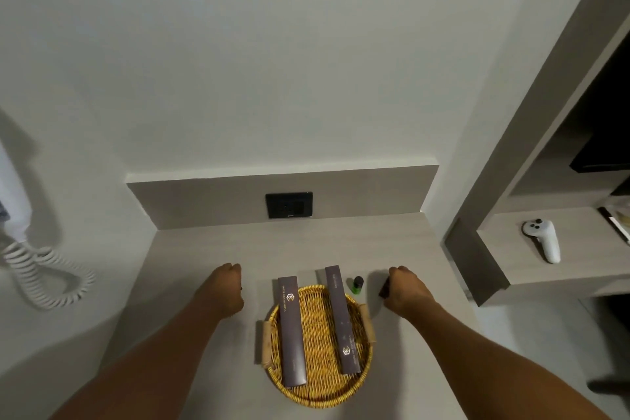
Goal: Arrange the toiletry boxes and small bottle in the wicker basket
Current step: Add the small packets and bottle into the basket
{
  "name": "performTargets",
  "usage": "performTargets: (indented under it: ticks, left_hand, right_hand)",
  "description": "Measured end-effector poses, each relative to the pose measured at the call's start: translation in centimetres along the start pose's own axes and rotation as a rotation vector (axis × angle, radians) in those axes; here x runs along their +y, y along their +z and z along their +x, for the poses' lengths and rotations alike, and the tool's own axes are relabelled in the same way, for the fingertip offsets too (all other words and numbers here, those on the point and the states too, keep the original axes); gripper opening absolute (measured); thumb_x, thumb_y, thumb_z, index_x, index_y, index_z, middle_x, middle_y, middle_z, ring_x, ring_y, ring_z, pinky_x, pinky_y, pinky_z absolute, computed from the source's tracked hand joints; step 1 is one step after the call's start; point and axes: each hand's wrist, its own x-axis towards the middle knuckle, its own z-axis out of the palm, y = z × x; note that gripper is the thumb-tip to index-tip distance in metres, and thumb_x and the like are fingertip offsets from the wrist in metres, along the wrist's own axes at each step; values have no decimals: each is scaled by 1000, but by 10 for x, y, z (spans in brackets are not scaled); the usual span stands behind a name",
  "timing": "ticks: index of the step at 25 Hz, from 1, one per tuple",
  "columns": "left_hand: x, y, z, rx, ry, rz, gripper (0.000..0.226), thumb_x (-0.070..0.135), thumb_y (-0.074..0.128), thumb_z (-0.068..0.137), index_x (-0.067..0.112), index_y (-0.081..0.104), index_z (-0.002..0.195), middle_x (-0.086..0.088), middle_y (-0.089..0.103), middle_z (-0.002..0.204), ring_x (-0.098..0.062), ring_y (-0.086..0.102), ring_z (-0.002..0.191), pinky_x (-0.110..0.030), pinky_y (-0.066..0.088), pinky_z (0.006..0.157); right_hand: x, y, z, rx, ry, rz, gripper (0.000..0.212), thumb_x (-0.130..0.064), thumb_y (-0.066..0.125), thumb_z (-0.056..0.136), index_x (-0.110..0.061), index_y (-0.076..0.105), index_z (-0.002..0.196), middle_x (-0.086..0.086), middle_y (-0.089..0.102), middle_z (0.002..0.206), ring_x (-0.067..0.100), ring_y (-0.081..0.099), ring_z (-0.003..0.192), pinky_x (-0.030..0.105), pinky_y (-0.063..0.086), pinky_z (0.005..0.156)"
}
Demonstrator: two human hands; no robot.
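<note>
Two long boxes [290,331] [342,319] lie side by side across the wicker basket [318,395], leaving its middle free. The small bottle [357,284] stands on the counter [191,249] just behind the rim. The right hand [407,290] curls around a small dark thing [384,288], probably next in. The left hand [226,288] rests fisted, apparently empty.

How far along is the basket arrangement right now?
Done: two long toiletry boxes lie side by side across the wicker basket, their far ends overhanging its rim. In hand: the right hand is closed on a small dark item, likely another box. The left hand is fisted; I cannot tell whether it holds anything. Left: the small green bottle stands on the counter beyond the basket.
</note>
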Motion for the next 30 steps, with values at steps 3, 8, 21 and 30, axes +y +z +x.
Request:
performTargets:
  ticks: [3,8,21,30]
  left_hand:
    - [-2,11,6,-32,17,15,20,3,56,74,6,49,93,-15,54,110,-30,52,103,-36,45,84]
    - [-5,11,9,25,8,103,21,4,51,82,5,56,102,-15,55,115,-31,55,107,-37,45,88]
    - [7,14,0,133,-17,107,18,7,59,86,3,57,103,-16,55,112,-32,56,103,-39,50,84]
    - [123,-41,-49,145,435,-25,28,24,76,72,25,59,94,3,48,98,-14,52,83,-34,54,75]
  right_hand:
    - [0,7,6,-17,-1,-22,33,-22,67,87,-11,59,117,11,58,117,29,58,107,37,51,91]
    - [4,11,11,3,3,-23,31,-31,61,92,-10,60,115,12,58,116,29,59,105,36,50,88]
    - [-1,15,10,70,38,36,34,-23,67,89,-9,57,119,12,57,115,30,60,104,39,52,89]
    - [-103,-87,-11,162,-506,52,41,-12,78,76,-16,61,113,3,56,108,24,58,98,34,52,86]
